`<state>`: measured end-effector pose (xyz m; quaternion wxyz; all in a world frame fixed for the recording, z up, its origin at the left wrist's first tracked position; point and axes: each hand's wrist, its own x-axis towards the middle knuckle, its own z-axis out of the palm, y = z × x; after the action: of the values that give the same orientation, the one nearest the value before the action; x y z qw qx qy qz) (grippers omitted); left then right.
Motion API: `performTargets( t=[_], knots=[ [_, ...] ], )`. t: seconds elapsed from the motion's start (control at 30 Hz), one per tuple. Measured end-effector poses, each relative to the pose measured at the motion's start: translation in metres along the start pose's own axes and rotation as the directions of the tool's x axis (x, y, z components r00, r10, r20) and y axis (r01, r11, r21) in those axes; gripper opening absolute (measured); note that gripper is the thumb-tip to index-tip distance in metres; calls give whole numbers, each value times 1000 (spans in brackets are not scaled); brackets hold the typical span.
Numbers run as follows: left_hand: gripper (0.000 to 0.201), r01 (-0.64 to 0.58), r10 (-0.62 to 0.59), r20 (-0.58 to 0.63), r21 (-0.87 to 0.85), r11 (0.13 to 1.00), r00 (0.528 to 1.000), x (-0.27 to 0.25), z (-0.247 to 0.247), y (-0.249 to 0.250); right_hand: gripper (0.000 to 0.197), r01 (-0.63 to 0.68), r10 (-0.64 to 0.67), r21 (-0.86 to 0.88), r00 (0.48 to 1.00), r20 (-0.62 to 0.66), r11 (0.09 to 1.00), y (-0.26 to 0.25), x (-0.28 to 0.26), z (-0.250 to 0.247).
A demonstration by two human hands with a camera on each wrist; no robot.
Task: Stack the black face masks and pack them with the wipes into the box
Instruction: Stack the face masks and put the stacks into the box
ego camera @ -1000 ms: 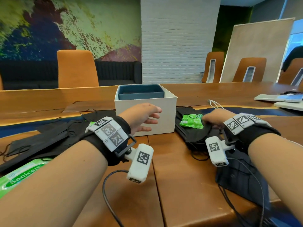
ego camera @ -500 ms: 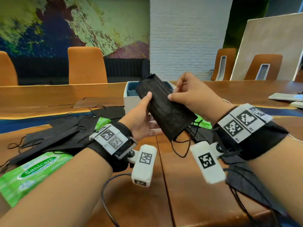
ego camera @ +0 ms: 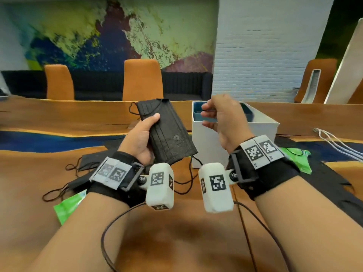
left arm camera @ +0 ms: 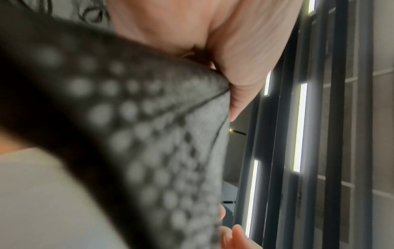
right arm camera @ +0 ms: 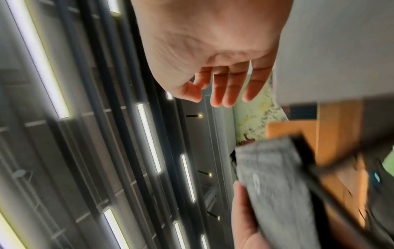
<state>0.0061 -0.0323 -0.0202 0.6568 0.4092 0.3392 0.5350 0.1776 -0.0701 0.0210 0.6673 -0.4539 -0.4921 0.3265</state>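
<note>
Head view: my left hand (ego camera: 142,138) grips 1 black mask (ego camera: 167,134); my right hand (ego camera: 222,116) hangs loose, empty, before the box (ego camera: 233,142).

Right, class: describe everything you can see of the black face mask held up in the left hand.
The black face mask is a flat, pleated rectangle of matte, fabric-like material with a stitched top edge. It is held above the table, tilted, its upper end leaning away to the left. The left hand grips its left long edge, thumb pressed on the front. A thin black ear loop curls out at the top left corner; another hangs below. The right hand is apart from it.
</note>
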Motion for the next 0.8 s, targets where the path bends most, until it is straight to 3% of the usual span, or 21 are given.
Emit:
performTargets(
  t=[0.13,0.23,0.33,0.43,0.5,0.57,0.67,0.73,0.8],
  knots=[
    [49,25,-22,-82,38,999,996,8,-16,-14,20,-134,114,133,983,146,982,25,-5,28],
    [45,-35,44,-136,69,997,990,14,-21,-19,25,-186,161,108,964,211,977,44,-7,31],
    [38,-47,55,-120,75,996,991,18,-24,-20,24,-187,166,53,945,281,981,53,-8,28],
    [37,-32,38,-100,62,998,994,19,-30,-22,31,-269,216,99,905,366,958,48,-8,27],
    [38,-25,30,-70,75,997,997,20,-32,-26,35,-274,229,85,909,347,958,46,-7,28],
    [30,-27,31,-47,95,995,998,19,-31,-30,33,-187,176,20,949,264,982,52,-7,27],
    [30,-38,42,-37,106,994,998,20,-27,-36,15,-80,114,-212,981,154,974,67,-8,22],
    [29,-70,72,-18,99,993,997,19,-25,-37,18,-74,137,-331,976,172,941,73,-9,20],
    [31,-96,94,27,82,992,995,18,-24,-37,31,-106,240,-444,936,257,890,73,-10,19]
  ],
)
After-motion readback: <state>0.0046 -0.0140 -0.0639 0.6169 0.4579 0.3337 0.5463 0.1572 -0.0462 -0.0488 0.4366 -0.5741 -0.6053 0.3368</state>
